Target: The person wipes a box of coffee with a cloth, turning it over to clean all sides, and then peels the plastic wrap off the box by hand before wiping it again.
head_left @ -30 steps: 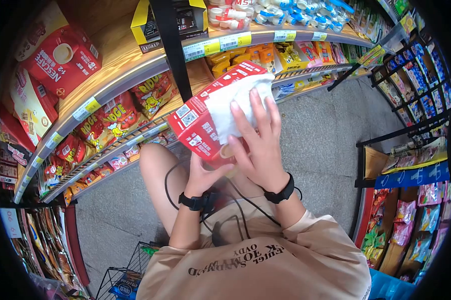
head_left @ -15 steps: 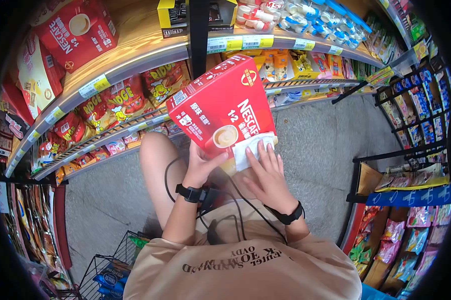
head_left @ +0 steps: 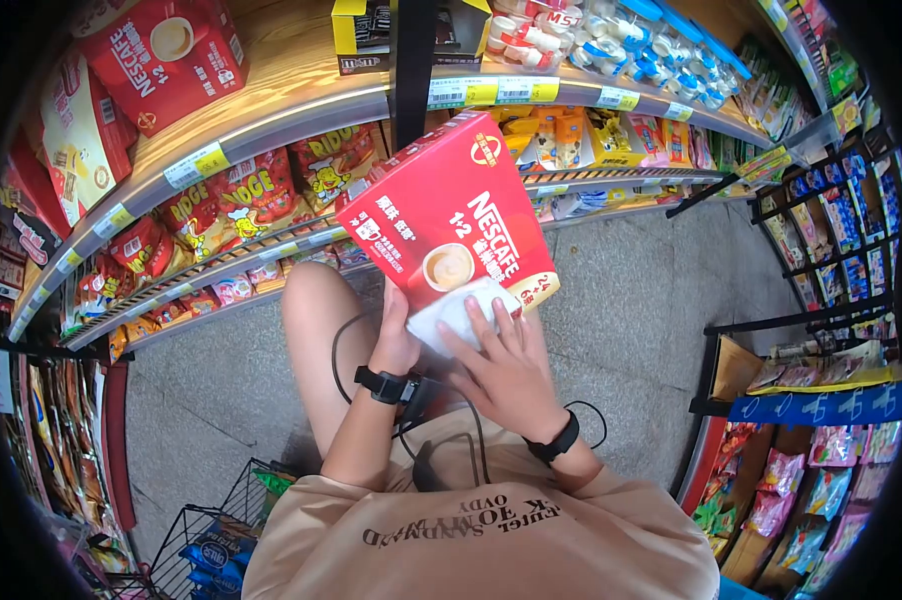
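Note:
A red Nescafe box (head_left: 431, 215) is held tilted in front of me, its printed front facing up. My left hand (head_left: 399, 325) grips its lower left edge, with the fingers mostly hidden beneath. A folded white cloth (head_left: 451, 318) lies against the lower part of the box front. My right hand (head_left: 506, 370) presses on this cloth with its fingers spread, below the printed coffee cup. The yellow corner of the box shows just beyond the right fingertips.
A wooden shelf (head_left: 301, 50) ahead bears another red Nescafe box (head_left: 166, 60) and jars of candy (head_left: 651, 50). Red snack bags (head_left: 256, 190) fill the shelf below. A black wire basket (head_left: 186, 520) stands at lower left. Racks of packets (head_left: 811, 470) line the right side.
The cloth and my right hand have slid left and slightly down across the box front, uncovering the yellow corner. The box remains in my left hand, turned slightly.

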`<action>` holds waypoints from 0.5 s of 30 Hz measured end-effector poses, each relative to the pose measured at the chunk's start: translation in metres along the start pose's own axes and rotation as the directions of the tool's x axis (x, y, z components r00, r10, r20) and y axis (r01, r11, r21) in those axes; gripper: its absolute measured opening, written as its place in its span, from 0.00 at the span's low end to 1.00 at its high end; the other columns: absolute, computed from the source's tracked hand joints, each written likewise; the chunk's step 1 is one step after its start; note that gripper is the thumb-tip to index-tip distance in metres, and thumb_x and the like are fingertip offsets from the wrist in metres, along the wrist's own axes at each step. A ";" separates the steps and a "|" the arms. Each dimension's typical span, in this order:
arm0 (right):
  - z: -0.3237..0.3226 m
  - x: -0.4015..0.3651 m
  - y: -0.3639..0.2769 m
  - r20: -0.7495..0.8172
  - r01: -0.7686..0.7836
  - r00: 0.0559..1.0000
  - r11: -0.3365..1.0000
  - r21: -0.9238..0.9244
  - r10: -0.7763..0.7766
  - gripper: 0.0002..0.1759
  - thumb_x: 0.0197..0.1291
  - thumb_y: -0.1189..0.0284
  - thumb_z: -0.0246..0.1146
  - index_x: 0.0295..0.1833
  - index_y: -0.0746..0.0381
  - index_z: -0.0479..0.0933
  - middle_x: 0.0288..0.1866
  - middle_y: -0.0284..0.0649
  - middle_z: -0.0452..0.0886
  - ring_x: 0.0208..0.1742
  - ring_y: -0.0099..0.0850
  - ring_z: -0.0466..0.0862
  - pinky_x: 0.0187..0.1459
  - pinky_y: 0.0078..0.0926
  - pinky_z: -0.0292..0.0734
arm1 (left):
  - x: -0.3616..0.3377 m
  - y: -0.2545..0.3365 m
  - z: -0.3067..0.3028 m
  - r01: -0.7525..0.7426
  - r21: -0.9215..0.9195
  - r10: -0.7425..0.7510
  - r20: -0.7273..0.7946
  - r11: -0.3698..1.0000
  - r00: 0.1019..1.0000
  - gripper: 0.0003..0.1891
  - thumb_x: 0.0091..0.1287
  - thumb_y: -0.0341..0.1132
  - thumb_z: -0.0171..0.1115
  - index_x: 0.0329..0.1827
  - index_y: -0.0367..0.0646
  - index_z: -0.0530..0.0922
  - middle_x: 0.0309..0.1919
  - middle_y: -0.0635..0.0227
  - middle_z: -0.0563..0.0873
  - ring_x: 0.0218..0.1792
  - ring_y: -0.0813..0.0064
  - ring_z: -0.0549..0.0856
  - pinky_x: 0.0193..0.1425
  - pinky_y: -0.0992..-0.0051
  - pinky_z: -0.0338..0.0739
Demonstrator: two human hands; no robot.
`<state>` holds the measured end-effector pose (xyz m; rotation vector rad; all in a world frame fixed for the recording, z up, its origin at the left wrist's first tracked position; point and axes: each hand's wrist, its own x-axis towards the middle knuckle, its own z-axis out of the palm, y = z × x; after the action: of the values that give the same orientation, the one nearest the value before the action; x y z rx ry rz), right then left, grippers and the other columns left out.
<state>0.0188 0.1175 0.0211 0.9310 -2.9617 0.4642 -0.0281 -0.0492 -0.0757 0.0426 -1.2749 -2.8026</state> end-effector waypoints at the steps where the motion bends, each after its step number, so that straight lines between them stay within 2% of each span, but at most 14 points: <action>1: -0.004 0.007 -0.001 -0.021 0.013 1.000 1.000 0.014 -0.013 0.37 0.61 0.63 0.65 0.77 0.41 0.64 0.81 0.44 0.56 0.79 0.54 0.57 0.72 0.63 0.53 | -0.001 0.003 0.005 -0.010 -0.011 0.010 0.022 1.000 1.000 0.42 0.73 0.68 0.41 0.78 0.42 0.56 0.74 0.60 0.68 0.74 0.63 0.68 0.77 0.61 0.61; 3: -0.011 0.020 -0.002 -0.060 0.031 0.998 0.999 0.013 -0.030 0.38 0.62 0.67 0.65 0.78 0.40 0.62 0.82 0.43 0.54 0.80 0.54 0.55 0.72 0.63 0.53 | -0.005 0.010 0.011 0.015 0.018 -0.016 0.055 1.000 0.998 0.47 0.70 0.74 0.33 0.79 0.42 0.56 0.75 0.59 0.67 0.75 0.60 0.66 0.78 0.59 0.59; 6: -0.027 0.039 0.000 -0.108 0.031 0.994 1.000 -0.004 -0.032 0.37 0.63 0.69 0.63 0.78 0.41 0.63 0.82 0.44 0.54 0.79 0.55 0.56 0.72 0.63 0.53 | -0.006 0.007 0.014 0.031 -0.041 -0.028 0.089 0.999 0.996 0.51 0.68 0.77 0.30 0.79 0.41 0.55 0.77 0.59 0.63 0.76 0.60 0.64 0.78 0.57 0.57; 7: -0.036 0.044 -0.001 -0.120 0.025 0.993 1.000 0.008 -0.024 0.37 0.63 0.70 0.62 0.78 0.41 0.63 0.82 0.45 0.54 0.79 0.55 0.56 0.72 0.62 0.53 | -0.002 0.006 0.014 -0.032 -0.183 0.069 0.198 0.983 0.978 0.48 0.70 0.69 0.51 0.80 0.42 0.49 0.77 0.60 0.62 0.77 0.62 0.62 0.78 0.57 0.58; 8: -0.043 0.048 -0.001 -0.131 0.018 0.991 1.000 0.020 -0.015 0.37 0.63 0.71 0.62 0.78 0.41 0.63 0.82 0.45 0.54 0.79 0.55 0.56 0.72 0.62 0.53 | -0.003 0.008 0.016 -0.055 -0.032 0.061 0.204 0.998 0.977 0.48 0.66 0.60 0.59 0.80 0.42 0.47 0.77 0.59 0.61 0.77 0.62 0.61 0.78 0.58 0.57; 10: -0.049 0.054 0.003 -0.139 0.044 0.990 0.997 0.056 -0.036 0.36 0.65 0.69 0.60 0.78 0.41 0.62 0.83 0.47 0.52 0.80 0.58 0.54 0.72 0.61 0.51 | -0.004 0.019 0.027 -0.097 0.267 0.040 0.212 0.959 0.976 0.56 0.60 0.42 0.75 0.81 0.41 0.41 0.76 0.58 0.59 0.76 0.63 0.61 0.80 0.60 0.54; 11: -0.052 0.057 0.003 -0.141 0.058 0.989 0.995 0.082 -0.046 0.35 0.66 0.69 0.59 0.79 0.41 0.62 0.83 0.48 0.52 0.80 0.58 0.54 0.73 0.61 0.51 | -0.003 0.015 0.025 -0.052 0.319 0.005 0.148 0.946 0.989 0.60 0.49 0.22 0.77 0.80 0.42 0.42 0.75 0.60 0.61 0.75 0.64 0.62 0.78 0.62 0.57; 15: -0.057 0.060 0.002 -0.141 0.106 0.986 0.982 0.154 -0.085 0.34 0.68 0.66 0.57 0.79 0.41 0.61 0.83 0.50 0.49 0.79 0.62 0.52 0.73 0.63 0.48 | -0.007 0.018 0.027 -0.040 0.257 -0.005 0.174 0.965 0.985 0.57 0.49 0.24 0.77 0.79 0.42 0.46 0.73 0.61 0.63 0.73 0.65 0.66 0.76 0.62 0.61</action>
<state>-0.0367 0.1009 0.0803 1.0066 -2.7778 0.7410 -0.0221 -0.0399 -0.0447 -0.2033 -1.6662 -2.6529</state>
